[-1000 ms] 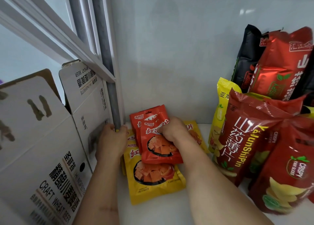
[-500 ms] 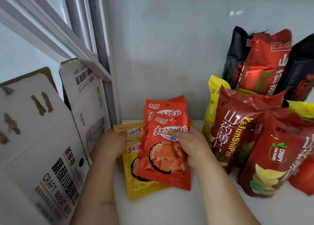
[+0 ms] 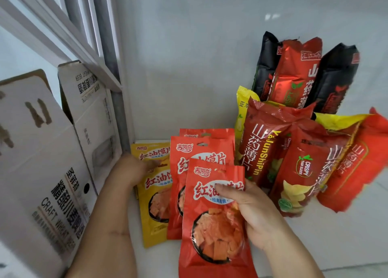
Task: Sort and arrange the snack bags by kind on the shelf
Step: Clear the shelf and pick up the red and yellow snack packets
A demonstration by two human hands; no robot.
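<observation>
Head view: the right hand (image 3: pixel 255 210) pinches the front red snack bag (image 3: pixel 212 219), thumb across its face, held up over the white shelf (image 3: pixel 315 242). Left hand (image 3: pixel 131 168) rests loosely curled fingers on the yellow snack bags (image 3: pixel 153 193) lying by the cardboard box (image 3: pixel 48 162); yam crisp bags (image 3: pixel 298 151) stand right.

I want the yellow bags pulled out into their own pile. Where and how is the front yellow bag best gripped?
Judging from its pose, pinch the front yellow bag at its bare lower-left corner, coming from the front-left. It lies flat, the red bags overlap its right side, and the left hand rests on its top edge.
</observation>
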